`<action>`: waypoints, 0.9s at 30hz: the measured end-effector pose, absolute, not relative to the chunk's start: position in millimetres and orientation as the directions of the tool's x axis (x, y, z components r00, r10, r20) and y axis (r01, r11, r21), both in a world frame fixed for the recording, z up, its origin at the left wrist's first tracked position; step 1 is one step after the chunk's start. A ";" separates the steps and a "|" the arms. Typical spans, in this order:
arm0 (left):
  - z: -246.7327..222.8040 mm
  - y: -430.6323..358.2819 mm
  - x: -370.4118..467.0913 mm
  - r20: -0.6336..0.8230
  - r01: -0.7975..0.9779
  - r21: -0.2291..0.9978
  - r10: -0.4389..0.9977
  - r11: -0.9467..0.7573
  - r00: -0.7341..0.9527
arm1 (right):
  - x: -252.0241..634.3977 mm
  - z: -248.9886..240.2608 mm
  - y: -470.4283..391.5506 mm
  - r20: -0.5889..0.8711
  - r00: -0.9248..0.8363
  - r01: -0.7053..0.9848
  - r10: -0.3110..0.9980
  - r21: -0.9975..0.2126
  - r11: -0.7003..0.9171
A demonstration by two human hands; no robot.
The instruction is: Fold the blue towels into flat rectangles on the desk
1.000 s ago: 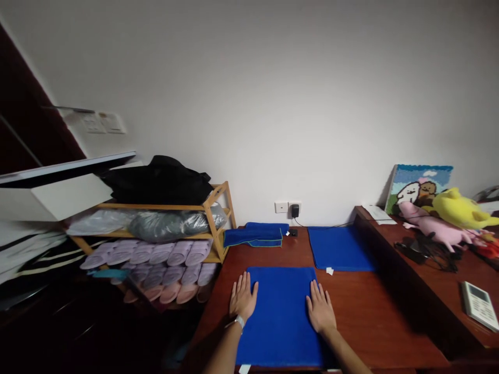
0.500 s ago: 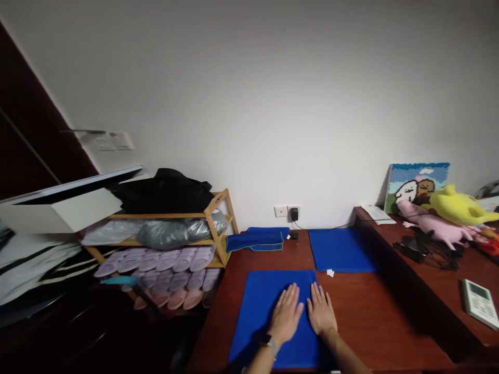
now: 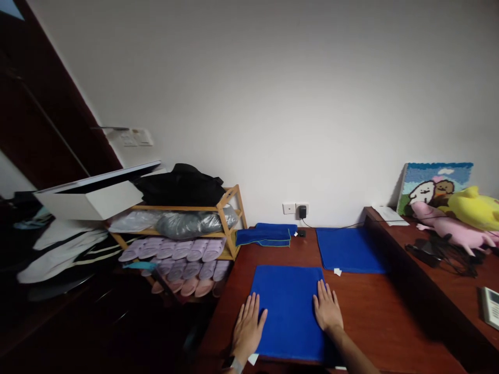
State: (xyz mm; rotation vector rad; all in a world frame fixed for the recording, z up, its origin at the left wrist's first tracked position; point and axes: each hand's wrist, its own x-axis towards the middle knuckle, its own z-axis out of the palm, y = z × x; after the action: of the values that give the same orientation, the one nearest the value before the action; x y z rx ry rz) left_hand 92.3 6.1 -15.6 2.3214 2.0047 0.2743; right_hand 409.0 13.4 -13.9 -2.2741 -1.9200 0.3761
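Note:
A blue cloth lies spread flat on the brown wooden desk, with a small white tag at its near left corner. My left hand rests open on the cloth's left edge, fingers stretched forward and thumb out toward the middle. On the right edge lies my right hand, also flat and open, partly over the bare wood. Farther back on the right is a second flat blue cloth. Against the wall sit folded blue cloths with yellow-green edging.
Left of the desk stands a wooden rack with lilac slippers, bagged items and a black bag. A plug sits in the wall socket. The raised right-hand surface holds plush toys, cables and a calculator.
My left hand has moved left, from the middle of the blue cloth to its left edge. My right hand stays near the right edge. The view has turned slightly left.

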 end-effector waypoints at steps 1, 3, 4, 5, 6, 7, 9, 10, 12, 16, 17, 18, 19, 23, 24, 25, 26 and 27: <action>-18.1 3.8 88.1 0.113 0.976 0.158 0.985 -0.148 0.131 | 408.9 -14.7 13.1 -0.097 0.153 0.949 0.983 -0.263 -0.173; -20.6 0.6 86.7 0.135 0.978 0.153 0.983 -0.145 0.124 | 408.3 -15.2 13.6 -0.093 0.152 0.951 0.984 -0.258 -0.171; -20.4 -0.2 88.0 0.135 0.978 0.152 0.983 -0.142 0.122 | 407.9 -14.4 14.3 -0.095 0.152 0.951 0.984 -0.256 -0.172; -19.3 -0.6 89.7 0.131 0.978 0.152 0.984 -0.142 0.123 | 407.5 -12.7 15.2 -0.101 0.153 0.951 0.983 -0.256 -0.174; -17.7 -0.9 91.3 0.125 0.978 0.151 0.985 -0.142 0.123 | 407.1 -10.1 15.9 -0.110 0.154 0.950 0.982 -0.258 -0.178; -16.0 -0.9 92.6 0.121 0.979 0.149 0.985 -0.141 0.123 | 406.7 -6.8 16.3 -0.119 0.154 0.948 0.981 -0.263 -0.181; -13.2 -0.7 93.7 0.124 0.980 0.142 0.985 -0.138 0.121 | 405.9 1.0 13.5 -0.136 0.153 0.944 0.979 -0.272 -0.185; -12.5 -0.4 93.7 0.127 0.981 0.139 0.985 -0.136 0.119 | 405.3 4.6 9.5 -0.135 0.154 0.943 0.979 -0.277 -0.187; -12.3 0.9 93.5 0.129 0.982 0.133 0.985 -0.133 0.116 | 403.5 9.2 -5.1 -0.098 0.172 0.936 0.980 -0.293 -0.194; -11.5 3.7 95.5 0.135 0.982 0.129 0.984 -0.135 0.117 | 397.2 0.9 -52.0 -0.015 0.201 0.922 0.980 -0.334 -0.194; -11.1 3.9 96.3 0.132 0.983 0.127 0.984 -0.133 0.116 | 395.7 -4.9 -62.7 -0.019 0.192 0.922 0.981 -0.339 -0.186; -10.8 3.9 96.7 0.123 0.984 0.124 0.986 -0.129 0.114 | 394.6 -11.9 -71.2 -0.023 0.180 0.923 0.983 -0.343 -0.177; -10.9 3.9 96.6 0.109 0.985 0.118 0.988 -0.125 0.112 | 394.0 -19.7 -76.8 -0.024 0.170 0.922 0.985 -0.349 -0.168; -14.2 6.7 86.4 0.049 0.988 0.090 0.992 -0.122 0.118 | 395.6 -49.0 -72.0 0.020 0.181 0.909 0.983 -0.386 -0.159; -14.5 8.0 82.4 0.037 0.988 0.082 0.991 -0.129 0.127 | 396.5 -53.7 -67.6 0.022 0.178 0.908 0.984 -0.388 -0.156; -14.1 9.1 79.1 0.031 0.988 0.073 0.991 -0.136 0.134 | 397.4 -57.0 -63.8 0.023 0.171 0.910 0.985 -0.386 -0.149; -12.9 9.6 77.4 0.033 0.988 0.064 0.990 -0.138 0.137 | 398.1 -58.9 -61.1 0.023 0.161 0.913 0.987 -0.382 -0.141; -10.8 9.3 78.3 0.047 0.989 0.061 0.990 -0.138 0.135 | 398.6 -59.4 -59.8 0.022 0.154 0.915 0.988 -0.381 -0.134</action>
State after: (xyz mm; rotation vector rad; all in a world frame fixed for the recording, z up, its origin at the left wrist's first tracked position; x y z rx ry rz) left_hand 78.3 9.3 -10.8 2.3550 2.0530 0.1179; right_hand 398.6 -59.8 -59.4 -2.1308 -1.8332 0.3392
